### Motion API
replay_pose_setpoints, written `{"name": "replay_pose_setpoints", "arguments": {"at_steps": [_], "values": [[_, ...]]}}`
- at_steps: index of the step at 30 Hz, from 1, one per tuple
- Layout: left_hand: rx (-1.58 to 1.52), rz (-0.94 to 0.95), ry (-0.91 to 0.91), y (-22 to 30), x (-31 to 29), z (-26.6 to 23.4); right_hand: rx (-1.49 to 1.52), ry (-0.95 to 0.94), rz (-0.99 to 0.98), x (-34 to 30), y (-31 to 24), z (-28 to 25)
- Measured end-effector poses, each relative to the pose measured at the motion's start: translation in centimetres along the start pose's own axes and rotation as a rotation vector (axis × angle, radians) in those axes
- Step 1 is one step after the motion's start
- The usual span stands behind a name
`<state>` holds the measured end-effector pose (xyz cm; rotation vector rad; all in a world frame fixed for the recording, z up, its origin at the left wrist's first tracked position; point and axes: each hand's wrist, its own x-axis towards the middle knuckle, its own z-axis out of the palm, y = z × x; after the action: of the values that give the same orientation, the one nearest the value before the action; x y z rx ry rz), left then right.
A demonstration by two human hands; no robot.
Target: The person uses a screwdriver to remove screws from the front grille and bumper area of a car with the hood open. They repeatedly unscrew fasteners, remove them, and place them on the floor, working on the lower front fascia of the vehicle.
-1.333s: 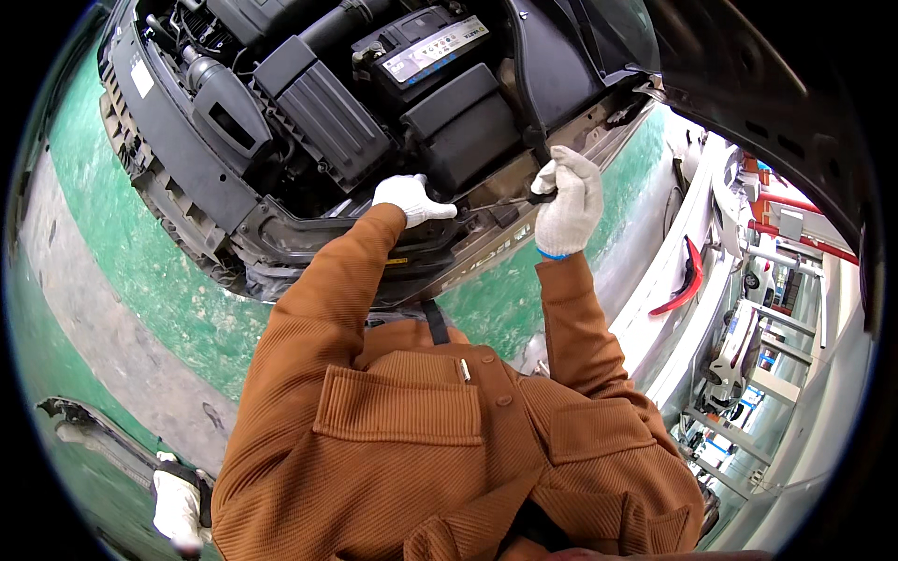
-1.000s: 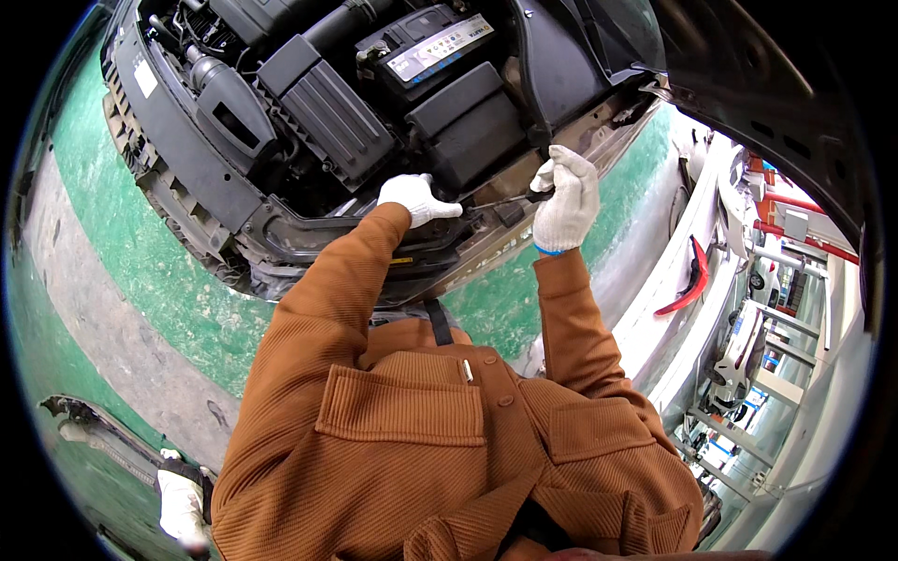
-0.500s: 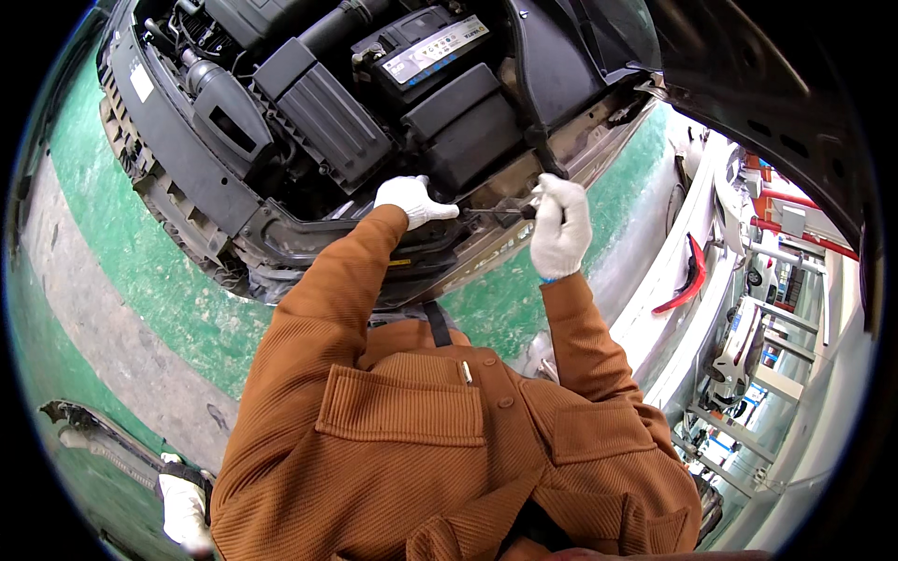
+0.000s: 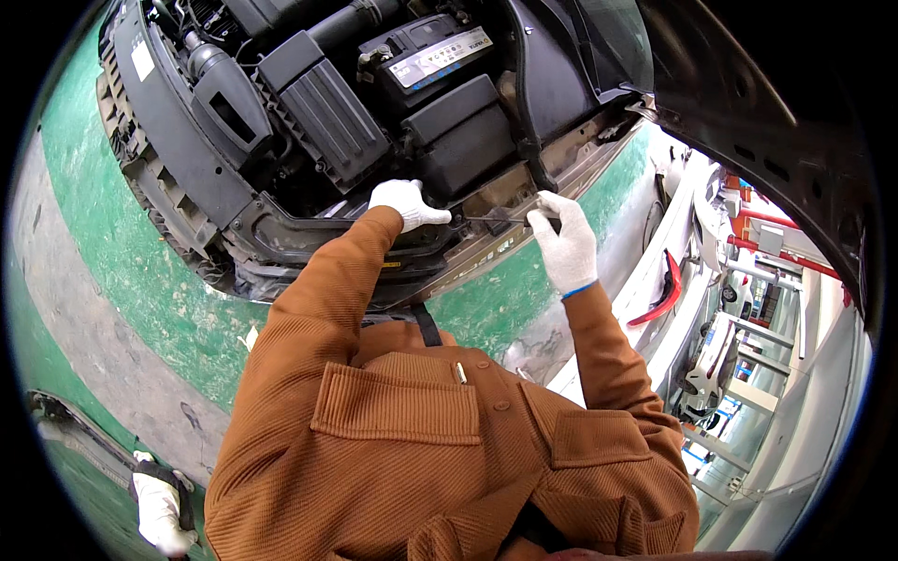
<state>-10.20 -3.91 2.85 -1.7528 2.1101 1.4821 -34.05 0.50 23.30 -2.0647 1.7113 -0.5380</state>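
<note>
1. The engine bay (image 4: 192, 131) holds a black box (image 4: 458, 140).
2. Right of the box, the right hand (image 4: 568, 245) pinches a thin tool (image 4: 496, 220).
3. In front of the box are the left hand (image 4: 408, 204), its grasp impossible to tell, and the tool.

Bright overall, strong fisheye bending, black corners

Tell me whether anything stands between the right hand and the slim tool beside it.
Nothing visible does: the right hand is right at the near end of the slim tool. The left hand, thumb extended, is close to the tool's far end; whether they touch is too small to tell.
</note>
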Motion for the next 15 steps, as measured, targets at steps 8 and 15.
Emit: {"name": "replay_pose_setpoints", "arguments": {"at_steps": [8,15], "values": [[0.017,0.038,0.087,-0.7,0.8,1.2,0.032,-0.248,0.179,0.3,-1.4,-3.0],[0.012,0.033,0.102,-0.7,0.6,1.4,-0.045,-0.224,0.07,0.2,-0.8,-2.5]]}}
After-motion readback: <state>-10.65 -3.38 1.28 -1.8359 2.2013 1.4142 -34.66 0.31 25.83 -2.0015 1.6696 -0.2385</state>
